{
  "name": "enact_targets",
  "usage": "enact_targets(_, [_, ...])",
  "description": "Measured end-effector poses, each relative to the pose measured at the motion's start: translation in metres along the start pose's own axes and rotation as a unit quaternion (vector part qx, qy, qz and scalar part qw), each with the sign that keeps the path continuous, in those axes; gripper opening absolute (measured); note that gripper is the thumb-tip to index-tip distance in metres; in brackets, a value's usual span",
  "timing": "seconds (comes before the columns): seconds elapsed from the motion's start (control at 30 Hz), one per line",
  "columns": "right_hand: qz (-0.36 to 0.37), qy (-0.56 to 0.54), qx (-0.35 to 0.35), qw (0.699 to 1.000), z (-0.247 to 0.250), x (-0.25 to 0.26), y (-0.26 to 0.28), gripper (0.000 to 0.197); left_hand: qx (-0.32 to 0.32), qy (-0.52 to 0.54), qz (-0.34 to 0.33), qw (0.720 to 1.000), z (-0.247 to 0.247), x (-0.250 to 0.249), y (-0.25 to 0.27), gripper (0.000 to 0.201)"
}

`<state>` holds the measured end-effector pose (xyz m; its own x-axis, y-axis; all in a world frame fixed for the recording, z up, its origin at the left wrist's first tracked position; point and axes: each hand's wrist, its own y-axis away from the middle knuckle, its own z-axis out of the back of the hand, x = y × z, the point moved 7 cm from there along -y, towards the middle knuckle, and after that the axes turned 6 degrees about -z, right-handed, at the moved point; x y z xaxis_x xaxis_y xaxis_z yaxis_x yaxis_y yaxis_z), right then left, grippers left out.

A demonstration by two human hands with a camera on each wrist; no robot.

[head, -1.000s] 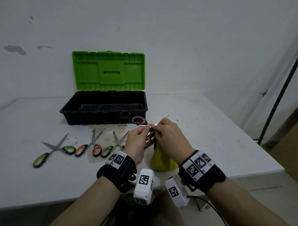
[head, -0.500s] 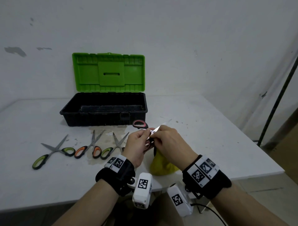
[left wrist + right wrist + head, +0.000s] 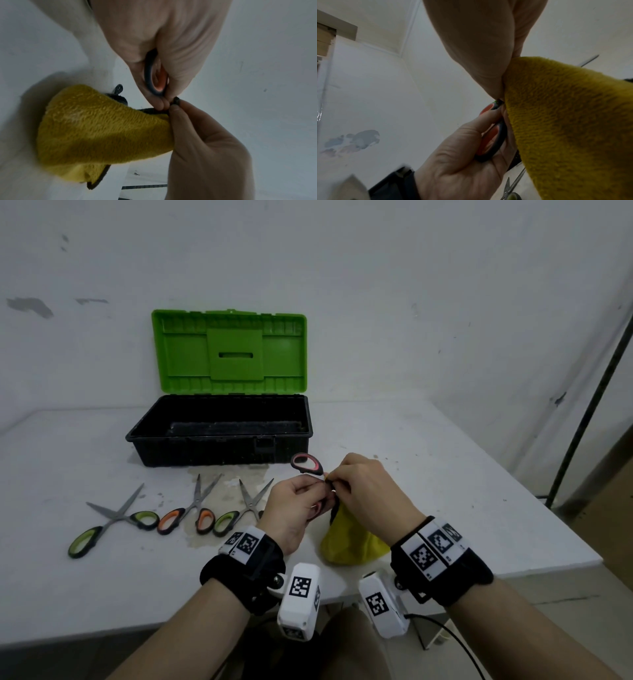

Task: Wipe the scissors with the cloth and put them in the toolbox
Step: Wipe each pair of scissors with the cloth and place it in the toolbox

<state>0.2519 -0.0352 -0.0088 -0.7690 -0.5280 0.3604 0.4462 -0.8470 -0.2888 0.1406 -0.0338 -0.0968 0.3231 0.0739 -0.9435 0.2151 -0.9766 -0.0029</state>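
Note:
My left hand (image 3: 301, 501) grips the red-and-black handles of a pair of scissors (image 3: 307, 463), one handle loop (image 3: 155, 79) lying inside my curled fingers. My right hand (image 3: 363, 491) pinches the yellow cloth (image 3: 346, 542) around the scissors right beside the handles, so the blades are hidden under the cloth and my fingers. In the right wrist view the cloth (image 3: 565, 121) hangs down from that pinch next to the handle (image 3: 494, 142). The black toolbox (image 3: 219, 440) stands behind with its green lid (image 3: 229, 350) raised; its inside looks bare.
Three more scissors lie on the white table (image 3: 445, 474) left of my hands: green-handled (image 3: 113, 518), orange-handled (image 3: 191, 511) and another green-handled pair (image 3: 239, 508). A stained patch sits under them. The table's right edge and a dark pole (image 3: 589, 392) are on the right.
My right hand with the cloth has slid down the blade toward the handles; the blade tip that stuck out past my fingers is now covered. Both hands have shifted slightly.

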Motion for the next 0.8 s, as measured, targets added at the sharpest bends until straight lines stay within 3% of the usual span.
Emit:
enact_targets(0.3, [0.02,0.023,0.017,0.999,-0.001,0.012,-0.002,0.025,0.037,-0.066,-0.048,0.996,-0.007,-0.003,0.002,0.016])
enact_targets(0.47, [-0.029,0.039,0.003,0.999,0.011,-0.011,-0.003,0.024,-0.002,-0.024,-0.051,0.998,0.004,-0.006,0.0,0.014])
enact_targets(0.53, [-0.017,0.013,-0.029,0.999,0.017,-0.01,-0.001,0.023,-0.002,-0.015,-0.052,0.999,0.005,-0.006,-0.002,0.013])
enact_targets(0.63, [0.012,0.006,-0.015,1.0,0.009,0.004,0.004,0.02,0.009,-0.022,-0.057,0.998,0.001,-0.005,-0.001,0.012])
enact_targets(0.8, [-0.058,0.001,-0.04,0.997,0.012,-0.022,0.003,0.024,-0.004,0.052,-0.045,0.998,0.006,-0.006,-0.001,0.013])
